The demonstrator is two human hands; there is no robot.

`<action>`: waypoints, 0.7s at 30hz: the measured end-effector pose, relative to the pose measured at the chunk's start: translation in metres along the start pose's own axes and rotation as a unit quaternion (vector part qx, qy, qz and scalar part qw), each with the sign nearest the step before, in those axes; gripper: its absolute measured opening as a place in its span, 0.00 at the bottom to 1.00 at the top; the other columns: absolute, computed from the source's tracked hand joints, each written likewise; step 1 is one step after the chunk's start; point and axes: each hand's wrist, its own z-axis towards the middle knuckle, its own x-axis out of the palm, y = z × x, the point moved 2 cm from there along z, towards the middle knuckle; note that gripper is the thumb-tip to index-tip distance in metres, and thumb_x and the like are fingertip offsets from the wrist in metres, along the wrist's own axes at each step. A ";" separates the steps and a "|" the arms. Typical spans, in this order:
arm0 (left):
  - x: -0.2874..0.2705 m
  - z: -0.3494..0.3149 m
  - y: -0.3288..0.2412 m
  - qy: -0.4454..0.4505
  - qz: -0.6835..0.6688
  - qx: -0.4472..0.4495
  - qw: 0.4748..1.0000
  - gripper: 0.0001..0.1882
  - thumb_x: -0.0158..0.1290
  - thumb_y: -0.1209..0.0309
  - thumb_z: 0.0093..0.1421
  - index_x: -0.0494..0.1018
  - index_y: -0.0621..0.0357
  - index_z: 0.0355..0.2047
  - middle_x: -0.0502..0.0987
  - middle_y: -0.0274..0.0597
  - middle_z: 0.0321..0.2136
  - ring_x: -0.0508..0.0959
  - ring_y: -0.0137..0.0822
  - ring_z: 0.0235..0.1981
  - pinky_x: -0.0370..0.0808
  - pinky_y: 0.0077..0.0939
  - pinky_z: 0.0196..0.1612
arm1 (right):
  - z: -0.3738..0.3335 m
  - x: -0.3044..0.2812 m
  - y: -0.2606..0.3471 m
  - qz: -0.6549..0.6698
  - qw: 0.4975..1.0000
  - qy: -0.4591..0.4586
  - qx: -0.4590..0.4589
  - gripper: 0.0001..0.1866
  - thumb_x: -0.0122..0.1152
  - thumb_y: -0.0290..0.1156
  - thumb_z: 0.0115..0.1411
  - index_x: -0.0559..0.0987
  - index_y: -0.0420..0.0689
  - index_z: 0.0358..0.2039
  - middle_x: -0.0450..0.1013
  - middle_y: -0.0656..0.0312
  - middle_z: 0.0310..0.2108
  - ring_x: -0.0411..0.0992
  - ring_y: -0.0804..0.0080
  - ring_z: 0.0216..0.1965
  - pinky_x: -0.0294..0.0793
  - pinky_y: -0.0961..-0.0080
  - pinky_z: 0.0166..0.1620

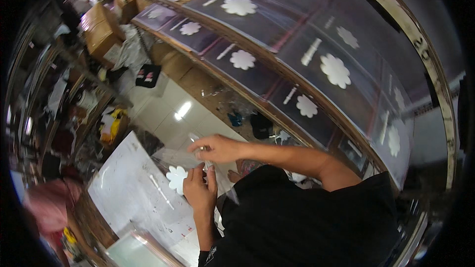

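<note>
Over the edge of a white board (123, 183), my two hands are close together on a thin clear plastic sheet (170, 157) that catches the light. My left hand (200, 188) pinches it from below, thumb and fingertips pointing up. Just above, my right hand (220, 149) is bent over with its fingers closed on the sheet. Beside my left hand lies a white flower shape (176, 179) with a narrow white strip (162, 191) near it. The sheet's full outline is hard to make out.
Long tiered racks (257, 49) on the right carry clear sheets with white flower shapes and strips. A framed panel (141, 251) stands at the board's near end. A person in pink (52, 205) is at the left. Cardboard boxes (101, 32) and cluttered shelves (74, 94) stand further off.
</note>
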 end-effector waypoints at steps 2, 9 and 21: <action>-0.009 0.009 -0.015 -0.013 -0.046 0.061 0.997 0.11 0.56 0.70 0.60 0.78 0.61 0.41 0.73 0.43 0.25 0.73 0.44 0.26 0.68 0.39 0.32 | -0.010 -0.041 0.014 0.017 0.998 -0.061 0.007 0.19 0.54 0.28 0.60 0.77 0.38 0.51 0.79 0.49 0.43 0.79 0.64 0.43 0.76 0.68 0.49; -0.020 0.017 -0.007 -0.093 -0.135 0.064 0.984 0.11 0.53 0.74 0.63 0.77 0.67 0.43 0.70 0.43 0.24 0.70 0.38 0.25 0.67 0.32 0.30 | -0.090 -0.213 0.111 -0.060 0.972 -0.225 0.028 0.20 0.55 0.27 0.60 0.76 0.38 0.53 0.76 0.54 0.50 0.80 0.66 0.43 0.80 0.71 0.45; 0.044 0.037 0.053 0.021 -0.032 0.092 0.995 0.11 0.54 0.71 0.62 0.78 0.64 0.41 0.76 0.48 0.28 0.76 0.46 0.28 0.72 0.40 0.35 | -0.374 -0.303 0.071 0.035 0.763 -0.622 0.170 0.18 0.58 0.29 0.66 0.72 0.42 0.56 0.69 0.60 0.53 0.73 0.67 0.50 0.75 0.70 0.54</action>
